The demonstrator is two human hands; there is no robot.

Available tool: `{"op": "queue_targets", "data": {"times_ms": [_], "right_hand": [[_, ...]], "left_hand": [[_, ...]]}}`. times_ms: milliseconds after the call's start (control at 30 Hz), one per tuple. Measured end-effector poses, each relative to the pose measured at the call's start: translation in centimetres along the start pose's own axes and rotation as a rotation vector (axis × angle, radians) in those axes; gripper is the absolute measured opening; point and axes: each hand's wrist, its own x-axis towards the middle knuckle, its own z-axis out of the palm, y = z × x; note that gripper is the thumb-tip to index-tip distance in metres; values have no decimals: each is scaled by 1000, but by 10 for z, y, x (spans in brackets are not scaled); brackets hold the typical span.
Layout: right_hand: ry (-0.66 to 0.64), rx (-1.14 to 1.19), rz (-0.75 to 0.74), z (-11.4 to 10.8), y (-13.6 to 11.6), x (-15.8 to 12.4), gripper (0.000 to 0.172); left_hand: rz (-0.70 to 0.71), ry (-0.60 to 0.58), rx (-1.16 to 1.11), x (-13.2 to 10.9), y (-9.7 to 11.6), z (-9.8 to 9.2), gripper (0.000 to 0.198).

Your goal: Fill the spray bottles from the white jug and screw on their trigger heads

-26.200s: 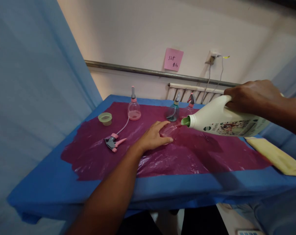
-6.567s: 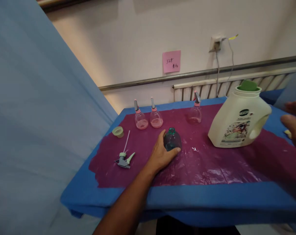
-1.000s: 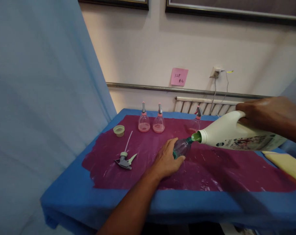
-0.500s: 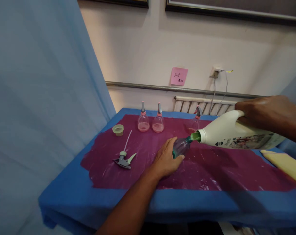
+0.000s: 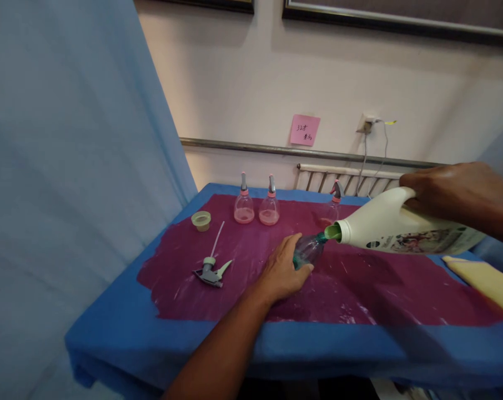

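My left hand (image 5: 287, 268) is wrapped round a clear spray bottle (image 5: 310, 250) with a green neck and base, tilted toward the right. By its handle, my right hand (image 5: 451, 191) grips a large cream detergent jug (image 5: 378, 222), tipped on its side. The jug's green spout meets the bottle's neck. Whether liquid is flowing there is too small to tell. A grey and pale green spray trigger (image 5: 210, 273) with a dip tube lies left of my left hand. A small round pale cap (image 5: 201, 221) sits behind it.
Two spray bottles with pink liquid, one on the left (image 5: 244, 208) and another beside it (image 5: 269, 210), stand at the back. A third bottle (image 5: 330, 211) is partly hidden by the jug. A yellow item (image 5: 482, 280) lies at right on the maroon sheet (image 5: 185, 303). A blue curtain (image 5: 68, 166) hangs left.
Almost nothing differs. Both hands hold the bottle and the jug in the same pose, and the view has shifted very slightly.
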Motion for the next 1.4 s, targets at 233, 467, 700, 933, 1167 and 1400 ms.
{"op": "queue_targets", "data": {"times_ms": [233,467,700,933,1167,1400], "right_hand": [[-81,21,18,-8,-3,-1,22],[-80,34,16,-15,-8,-5,20],[-88,28,23,-14,-9,-2,19],[-92,33,27,-16,-8,-3,19],[-70,20,6,-15,-8,-1,21],[-59,56,9,-10,-2,1,20]], "left_hand": [[6,-7,-2,-1,-1,0,82],[-8,-16,-8,-2,2,-3,80],[1,-12,-5,-2,2,-3,79],[-1,-7,-1,-1,1,-3,79],[11,-9,-5,-1,1,-3,79],[-4,-10,-5,-1,4,-3,78]]}}
